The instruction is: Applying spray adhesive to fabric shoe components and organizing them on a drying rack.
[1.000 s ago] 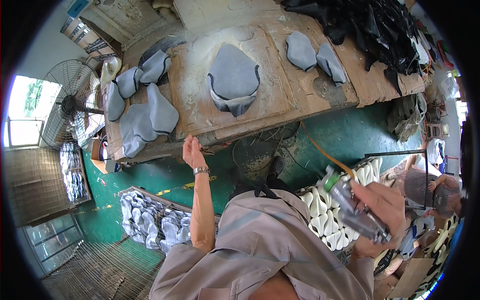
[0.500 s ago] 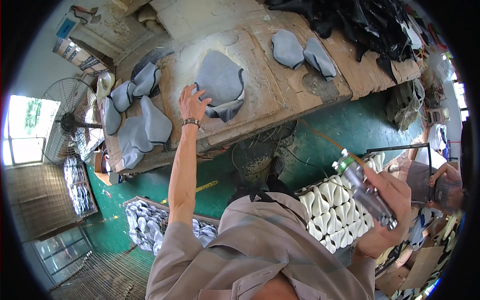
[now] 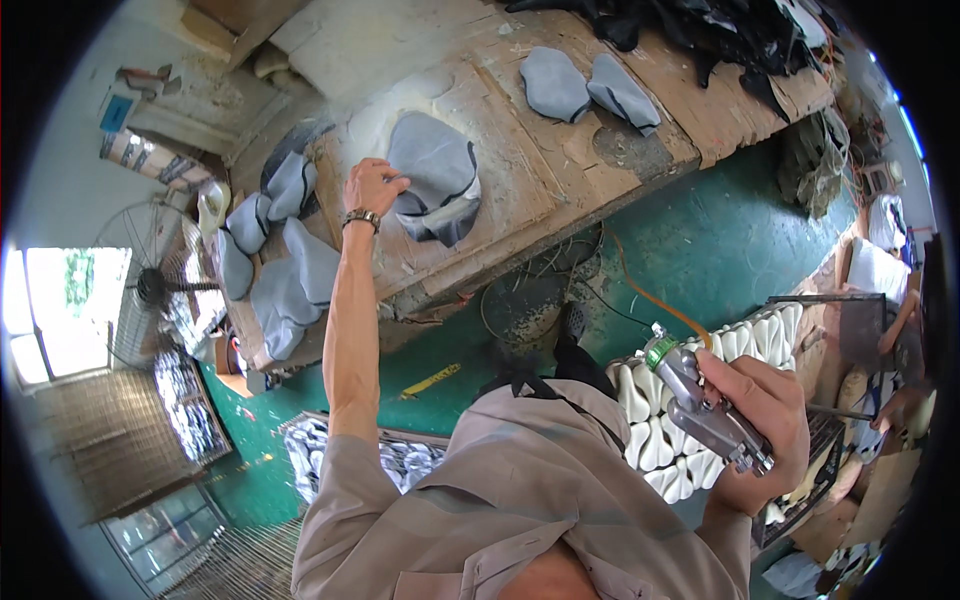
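A grey saddle-shaped cover [image 3: 428, 160] with dark edges lies on the workbench, its near end folded up into a dark, shiny flap. My left hand [image 3: 376, 187] is at the cover's left edge, thumb and fingers closed on it, wrist wearing a watch. Away from the bench, at my right side, my right hand [image 3: 758, 400] is wrapped round a metal spray gun [image 3: 688, 385] with a green ring and an orange hose. The gun's tip points up and left, toward the bench.
More grey covers [image 3: 285, 300] lie at the bench's left end, with two others [image 3: 555, 85] farther right. Black sheets [image 3: 690, 35] heap at the far right. A rack of white saddle-shaped pieces [image 3: 650, 430] stands below the gun. A fan [image 3: 150, 285] stands left; another person's arm [image 3: 900, 325] shows right.
My left hand's fingers, spread before, have drawn together at the cover's edge. The spray gun has shifted slightly left and down with my right hand. The whole view has turned a little.
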Motion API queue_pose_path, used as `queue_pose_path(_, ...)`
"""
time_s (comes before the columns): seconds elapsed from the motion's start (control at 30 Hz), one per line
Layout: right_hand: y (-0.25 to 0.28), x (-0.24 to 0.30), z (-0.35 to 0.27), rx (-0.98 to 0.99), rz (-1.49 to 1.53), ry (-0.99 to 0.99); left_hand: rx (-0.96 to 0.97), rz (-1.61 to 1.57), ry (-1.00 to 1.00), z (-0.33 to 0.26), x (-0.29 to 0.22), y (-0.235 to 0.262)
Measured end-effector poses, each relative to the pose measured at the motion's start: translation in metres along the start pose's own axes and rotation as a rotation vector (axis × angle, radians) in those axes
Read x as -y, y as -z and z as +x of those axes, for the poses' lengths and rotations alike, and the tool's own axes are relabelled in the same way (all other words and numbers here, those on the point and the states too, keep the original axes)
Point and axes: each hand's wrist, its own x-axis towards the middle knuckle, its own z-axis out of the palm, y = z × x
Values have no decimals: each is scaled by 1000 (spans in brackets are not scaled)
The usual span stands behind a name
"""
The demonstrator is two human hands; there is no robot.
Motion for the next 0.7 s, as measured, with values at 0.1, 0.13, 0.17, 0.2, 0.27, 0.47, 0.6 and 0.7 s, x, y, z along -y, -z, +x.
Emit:
queue_pose_path(0.1, -2, -13, -5, -15, 19, -40, 50, 82, -104, 26, -10, 19)
queue_pose_path(0.13, 1, -17, -10, 3, 41, -52, 24, 134, -178, 35, -19, 22)
queue_pose_path(0.17, 5, -27, -17, 51, 113, -103, -17, 122, -186, 45, -36, 30)
queue_pose_path(0.2, 9, -35, -25, 35, 104, -127, -58, 104, -199, 58, -59, 40)
queue_pose_path(0.27, 14, -44, -37, -5, 131, -163, -168, 90, -263, 82, -93, 61)
queue_pose_path(0.47, 19, -87, -50, -39, 152, -236, -390, 8, -346, 119, -192, 65)
queue_pose_path(0.6, 26, -105, -60, -50, 151, -316, -544, -24, -408, 134, -229, 30)
queue_pose_path(0.7, 38, -109, -65, -81, 140, -403, -549, -38, -412, 169, -248, 10)
